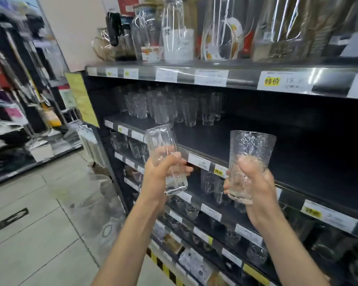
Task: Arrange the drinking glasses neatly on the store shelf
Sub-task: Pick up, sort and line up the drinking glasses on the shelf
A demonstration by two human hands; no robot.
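Observation:
My left hand [160, 178] grips a tall clear drinking glass [162, 145] by its lower half, tilted slightly left, in front of the shelf edge. My right hand [254, 186] grips a second, textured clear glass [250, 153], held upright. Both glasses hang in the air in front of the dark shelf [256, 141]. On that shelf, at its back left, stands a group of several similar tall glasses [170, 106]. The right part of the shelf board is bare.
The shelf above [215, 73] carries glass jars and pitchers and overhangs the glasses. Lower shelves [205, 223] hold smaller glassware and mugs behind price tags. A tiled aisle floor [39, 223] lies to the left, with other store racks beyond.

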